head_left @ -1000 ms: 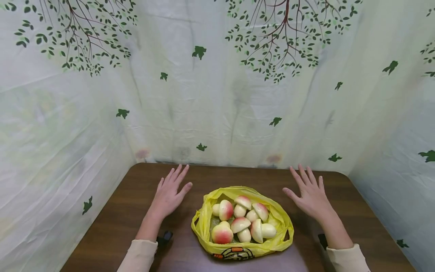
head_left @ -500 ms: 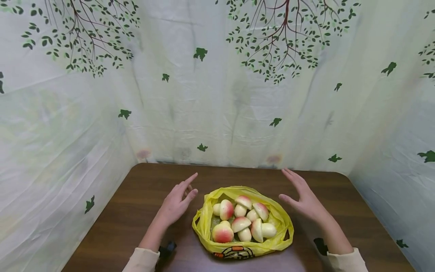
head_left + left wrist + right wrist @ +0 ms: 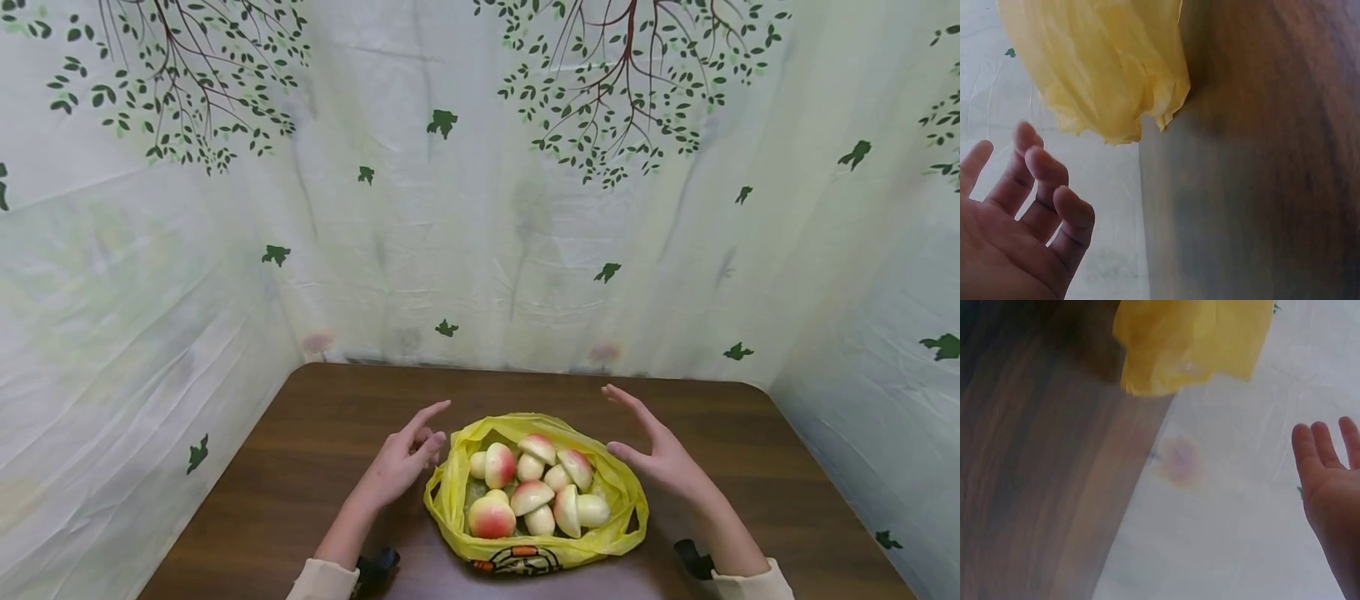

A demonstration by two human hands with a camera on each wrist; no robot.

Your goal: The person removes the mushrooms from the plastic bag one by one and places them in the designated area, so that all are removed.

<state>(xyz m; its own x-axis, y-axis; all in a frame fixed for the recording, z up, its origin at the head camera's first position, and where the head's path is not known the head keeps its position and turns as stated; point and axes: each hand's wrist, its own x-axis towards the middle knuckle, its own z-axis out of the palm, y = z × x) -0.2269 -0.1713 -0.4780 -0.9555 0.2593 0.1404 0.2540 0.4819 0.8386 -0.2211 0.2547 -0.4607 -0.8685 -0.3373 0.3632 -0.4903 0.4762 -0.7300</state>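
A yellow plastic bag (image 3: 630, 500) stands on the table with its mouth spread wide. Inside lie several mushrooms (image 3: 532, 494), cream-coloured with pink-flushed caps. Just left of the bag is my left hand (image 3: 397, 467), index finger extended and the others loosely bent, holding nothing. Across the bag, my right hand (image 3: 667, 462) is held with its thumb apart from fairly straight fingers, also holding nothing. In the left wrist view a gap shows between the fingers and the bag (image 3: 1110, 69). The right wrist view likewise has the bag (image 3: 1191, 344) apart from the hand.
The brown wooden table (image 3: 337, 400) runs back to a pale cloth (image 3: 480, 250) printed with branches and leaves, which also hangs at both sides. Dark wrist devices (image 3: 378, 567) sit under the forearms.
Both hands have moved inward towards the bag from wider apart. Their spread fingers have drawn together, and the left hand's fingers other than the index have bent. The bag and mushrooms stay in place.
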